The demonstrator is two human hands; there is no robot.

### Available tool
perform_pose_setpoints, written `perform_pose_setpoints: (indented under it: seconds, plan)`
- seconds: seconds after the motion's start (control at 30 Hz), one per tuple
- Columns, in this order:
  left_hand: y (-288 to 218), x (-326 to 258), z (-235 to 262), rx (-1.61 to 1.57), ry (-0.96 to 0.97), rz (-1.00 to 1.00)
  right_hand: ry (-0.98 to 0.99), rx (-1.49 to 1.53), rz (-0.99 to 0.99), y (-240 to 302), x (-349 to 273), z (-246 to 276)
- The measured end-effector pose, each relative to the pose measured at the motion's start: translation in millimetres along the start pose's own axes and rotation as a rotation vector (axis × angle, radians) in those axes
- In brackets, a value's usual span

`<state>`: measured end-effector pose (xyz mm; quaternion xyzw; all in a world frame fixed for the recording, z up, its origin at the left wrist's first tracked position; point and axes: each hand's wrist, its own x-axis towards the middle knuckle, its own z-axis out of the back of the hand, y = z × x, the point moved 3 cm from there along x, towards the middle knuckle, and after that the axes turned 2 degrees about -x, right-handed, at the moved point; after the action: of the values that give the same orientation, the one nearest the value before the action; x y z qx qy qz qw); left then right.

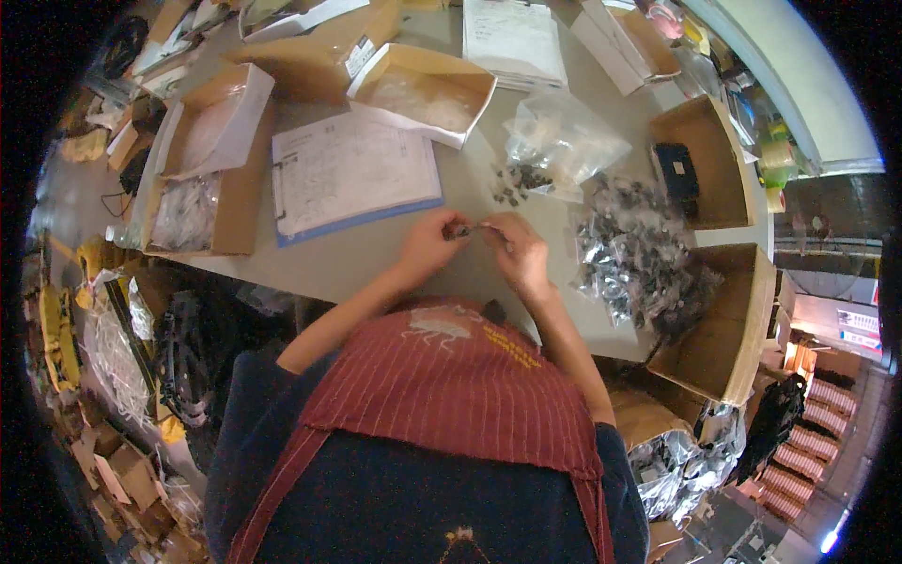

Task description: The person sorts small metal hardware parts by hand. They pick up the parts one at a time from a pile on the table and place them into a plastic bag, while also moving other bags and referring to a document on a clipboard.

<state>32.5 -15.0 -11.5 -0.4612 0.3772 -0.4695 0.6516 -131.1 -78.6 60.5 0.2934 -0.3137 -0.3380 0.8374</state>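
Sitting at the left, an open brown cardboard box (pixel 235 211) holds crumpled clear plastic bags (pixel 183 214). Next, a shallow white-and-brown cardboard tray (pixel 409 124) contains clear plastic. Over the grey table (pixel 348 258), the left hand (pixel 435 242) pinches a small dark piece (pixel 458 230) (too tiny to make out its shape); the right hand (pixel 515 249) curls just beside it, its grip unclear. Farther right, a heap of small dark plastic-wrapped parts (pixel 634 249) lies near an upright brown carton (pixel 722 160) holding a black rectangular object (pixel 676 174).

grey worktable (pixel 319 264), pale panel (pixel 803 80) at upper right, dim floor (pixel 722 526) and bright light strip (pixel 829 542) lower right
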Motion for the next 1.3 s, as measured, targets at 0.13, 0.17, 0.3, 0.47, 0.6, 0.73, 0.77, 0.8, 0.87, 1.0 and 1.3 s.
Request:
perform_pose_setpoints:
  seconds: [0.13,0.17,0.3,0.47,0.6,0.73,0.77,0.8,0.87,1.0,1.3]
  plan:
    - [-5.5,-0.5,-3.9,-0.066,0.041,0.080,0.004,0.050,0.150,8.8,2.4,0.4]
    - [-3.3,1.4,-3.7,-0.067,0.039,0.081,-0.025,0.116,0.082,4.3,2.5,1.3]
    - [4.2,3.4,-2.6,-0.081,0.018,0.024,-0.132,0.059,-0.229,-22.6,7.4,18.2]
    - [4.5,10.7,-0.5,-0.084,0.036,-0.058,-0.133,-0.146,-0.163,-55.1,22.6,15.7]
    - [13.7,9.0,-3.0,-0.136,0.097,0.065,-0.080,-0.370,0.010,-47.2,29.0,-7.1]
    - [-0.7,3.4,-2.0,-0.063,0.075,0.061,0.002,-0.574,0.119,-54.4,29.8,-16.7]
    - [-1.7,2.6,1.2,-0.063,0.065,0.065,0.008,-0.569,0.127,-52.5,30.5,-16.7]
    - [-1.8,1.4,3.1,-0.045,0.082,0.088,0.024,-0.526,0.114,-51.3,27.6,-15.0]
    - [1.6,-0.3,3.2,-0.031,0.093,0.117,0.048,-0.481,0.104,-43.2,22.2,-12.8]
    - [1.8,0.0,2.9,-0.101,0.018,0.061,0.049,0.075,-0.045,-6.6,20.4,3.1]
    - [17.1,9.4,-0.9,-0.109,0.077,0.042,0.095,0.201,0.010,-9.8,17.7,3.0]
